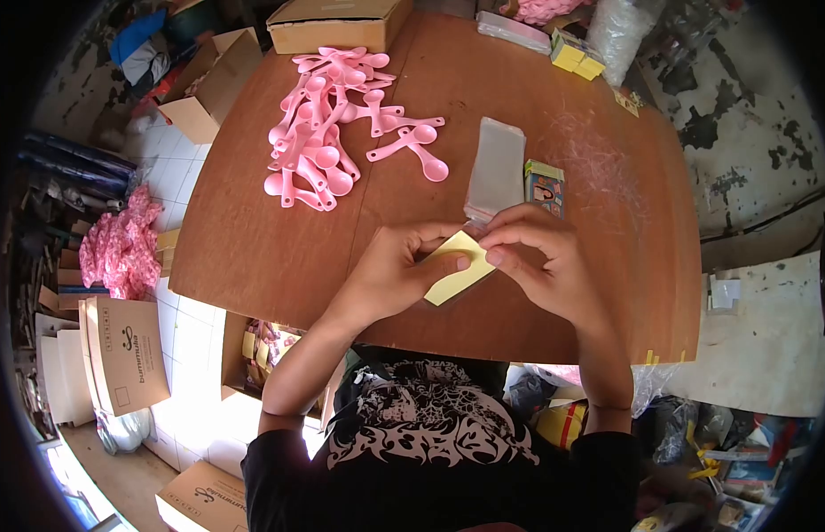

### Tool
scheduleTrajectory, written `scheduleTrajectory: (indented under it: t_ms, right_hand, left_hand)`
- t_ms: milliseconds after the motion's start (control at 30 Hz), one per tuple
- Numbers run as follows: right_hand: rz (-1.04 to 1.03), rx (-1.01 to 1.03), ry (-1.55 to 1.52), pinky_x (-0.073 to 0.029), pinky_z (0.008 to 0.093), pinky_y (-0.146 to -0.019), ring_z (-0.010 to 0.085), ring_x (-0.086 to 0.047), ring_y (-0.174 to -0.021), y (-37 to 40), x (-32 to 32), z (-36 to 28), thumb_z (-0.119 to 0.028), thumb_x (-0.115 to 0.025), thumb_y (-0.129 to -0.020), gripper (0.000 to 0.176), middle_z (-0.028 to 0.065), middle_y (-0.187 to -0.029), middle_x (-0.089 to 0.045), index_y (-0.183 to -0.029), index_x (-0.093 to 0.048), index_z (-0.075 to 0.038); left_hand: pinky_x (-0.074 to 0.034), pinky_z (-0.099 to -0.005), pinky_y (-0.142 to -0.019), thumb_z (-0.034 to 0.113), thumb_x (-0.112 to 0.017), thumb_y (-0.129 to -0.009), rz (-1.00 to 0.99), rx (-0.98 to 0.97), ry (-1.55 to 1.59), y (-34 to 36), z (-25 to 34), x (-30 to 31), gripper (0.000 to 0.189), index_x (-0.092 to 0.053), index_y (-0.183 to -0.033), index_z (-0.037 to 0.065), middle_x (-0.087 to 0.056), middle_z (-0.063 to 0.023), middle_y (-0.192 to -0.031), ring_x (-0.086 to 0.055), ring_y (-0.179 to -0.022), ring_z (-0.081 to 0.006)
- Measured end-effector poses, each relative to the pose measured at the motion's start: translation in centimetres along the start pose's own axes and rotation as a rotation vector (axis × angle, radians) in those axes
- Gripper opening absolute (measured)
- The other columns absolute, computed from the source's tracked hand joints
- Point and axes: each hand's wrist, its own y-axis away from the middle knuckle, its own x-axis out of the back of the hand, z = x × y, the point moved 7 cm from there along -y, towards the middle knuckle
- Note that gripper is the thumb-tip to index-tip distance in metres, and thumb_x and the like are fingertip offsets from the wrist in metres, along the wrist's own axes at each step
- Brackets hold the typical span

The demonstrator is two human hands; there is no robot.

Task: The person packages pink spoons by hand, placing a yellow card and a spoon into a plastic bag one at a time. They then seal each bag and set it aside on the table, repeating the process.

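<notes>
Near the front of the table, my left hand (390,270) is closed around a pale yellow card (455,277), its thumb lying flat across the card's face. At the card's upper right edge the thumb and fingers of my right hand (544,257) are pinched together. Something clear may lie between those fingertips, but it is too small to tell. Just beyond my hands is a stack of clear plastic bags (498,164). A small printed box or pack of cards (545,184) lies against its right side.
Pink measuring spoons (319,133) are heaped on the wooden table (412,53), with one crossed pair (414,152) apart. A cardboard box (340,24) stands behind them. Yellow packs (577,55) sit at the back right, and thin clear strands (599,160) lie to the right.
</notes>
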Motion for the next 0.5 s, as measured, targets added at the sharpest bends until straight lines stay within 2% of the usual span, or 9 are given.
scheduleTrajectory:
  t_ms: [33,100,133,200,333,400,433,467,500]
  right_hand:
    - [-0.045,-0.004,-0.01,-0.051,0.0291,-0.076,0.0208,-0.064,-0.089,0.1,-0.6,-0.1,-0.008,-0.07,-0.087,0.011,0.0086,-0.095,-0.066,-0.095,-0.07,-0.001]
    - [-0.101,0.014,-0.047,-0.052,0.0306,-0.076,0.022,-0.064,-0.089,0.1,-1.4,0.0,-0.012,-0.07,-0.088,0.015,0.0084,-0.098,-0.065,-0.099,-0.07,-0.002]
    - [-0.104,0.017,-0.049,-0.052,0.0306,-0.076,0.022,-0.064,-0.089,0.1,-1.4,0.0,-0.012,-0.07,-0.088,0.015,0.0084,-0.098,-0.065,-0.099,-0.07,-0.002]
    - [-0.16,-0.093,-0.143,-0.052,0.0319,-0.074,0.0226,-0.065,-0.083,0.3,-1.7,0.7,-0.012,-0.07,-0.089,0.017,0.0095,-0.097,-0.066,-0.101,-0.069,-0.001]
    - [-0.282,-0.17,-0.154,-0.052,0.0325,-0.071,0.0217,-0.065,-0.076,0.0,-2.7,-0.1,-0.014,-0.068,-0.09,0.018,0.0108,-0.091,-0.067,-0.102,-0.069,-0.001]
    - [-0.559,-0.336,0.008,-0.051,0.0334,-0.069,0.0206,-0.065,-0.072,0.3,-4.2,0.2,-0.014,-0.066,-0.091,0.019,0.0114,-0.084,-0.067,-0.105,-0.068,-0.001]
    - [-0.597,-0.195,0.181,-0.05,0.0345,-0.067,0.0198,-0.064,-0.069,0.1,-4.7,0.5,-0.013,-0.065,-0.092,0.02,0.0106,-0.08,-0.066,-0.108,-0.068,-0.003]
    - [-0.6,-0.191,0.184,-0.05,0.0345,-0.067,0.0198,-0.064,-0.069,-0.1,-5.2,1.0,-0.013,-0.065,-0.092,0.02,0.0106,-0.08,-0.066,-0.108,-0.068,-0.003]
    - [-0.523,-0.16,0.06,-0.05,0.0328,-0.068,0.0207,-0.064,-0.072,-0.7,-5.5,1.0,-0.011,-0.065,-0.091,0.018,0.0115,-0.082,-0.067,-0.106,-0.069,-0.003]
  left_hand:
    - [-0.051,-0.0214,-0.075,0.005,-0.064,-0.093,0.003,-0.001,0.0,-0.1,-0.2,-0.1,0.031,-0.061,-0.123,-0.005,-0.071,-0.0075,-0.102,-0.063,-0.088,-0.0065]
    - [-0.052,-0.0238,-0.071,0.012,-0.064,-0.094,0.062,-0.217,-0.056,-0.1,0.8,0.0,0.029,-0.065,-0.119,-0.002,-0.073,-0.007,-0.095,-0.062,-0.083,-0.0047]
    - [-0.052,-0.0238,-0.071,0.012,-0.064,-0.094,0.066,-0.217,-0.058,0.1,1.0,0.1,0.029,-0.065,-0.119,-0.002,-0.073,-0.007,-0.095,-0.062,-0.083,-0.0047]
    - [-0.053,-0.0242,-0.08,0.005,-0.06,-0.096,0.012,-0.018,-0.069,0.3,0.6,-0.1,0.028,-0.062,-0.122,-0.005,-0.07,-0.0103,-0.108,-0.063,-0.096,-0.0091]
    - [-0.053,-0.0262,-0.081,0.007,-0.061,-0.095,0.075,-0.166,-0.102,0.7,1.2,0.0,0.028,-0.064,-0.12,-0.004,-0.071,-0.0115,-0.108,-0.065,-0.097,-0.0131]
    - [-0.053,-0.028,-0.084,0.008,-0.063,-0.094,0.095,-0.308,-0.248,1.1,2.7,-0.1,0.027,-0.065,-0.118,-0.003,-0.071,-0.0133,-0.106,-0.067,-0.099,-0.0174]
    - [-0.054,-0.029,-0.085,0.007,-0.068,-0.089,0.109,-0.39,-0.309,1.2,2.9,0.0,0.034,-0.063,-0.122,-0.001,-0.07,-0.0144,-0.106,-0.068,-0.1,-0.0198]
    - [-0.054,-0.029,-0.085,0.007,-0.068,-0.089,0.114,-0.394,-0.309,1.6,3.4,0.0,0.034,-0.063,-0.122,-0.001,-0.07,-0.0144,-0.106,-0.068,-0.1,-0.0198]
    - [-0.054,-0.0296,-0.085,0.005,-0.071,-0.086,0.155,-0.306,-0.294,2.0,3.6,0.3,0.039,-0.061,-0.124,-0.001,-0.07,-0.0144,-0.107,-0.068,-0.1,-0.0196]
